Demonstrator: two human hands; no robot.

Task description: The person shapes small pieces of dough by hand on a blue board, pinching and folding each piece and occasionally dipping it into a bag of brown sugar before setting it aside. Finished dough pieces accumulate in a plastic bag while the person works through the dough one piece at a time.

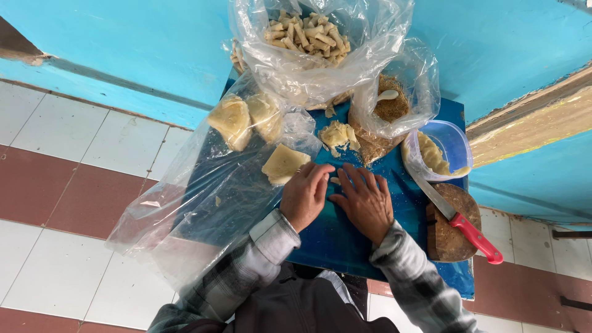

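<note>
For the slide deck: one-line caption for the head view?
Both hands, left and right, press a small pale dough piece on a blue tabletop, beside a red-handled knife.

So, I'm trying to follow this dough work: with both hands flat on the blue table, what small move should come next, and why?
Probably roll the small dough piece forward under the palms. The left hand and right hand lie side by side over it, fingers flat, and the bag of dough sticks behind already holds thin rolled sticks, so shaping looks likely.

A blue table (345, 240) is set against turquoise walls (123, 43); white and maroon floor tiles (68, 179) are seen beneath it.
</note>
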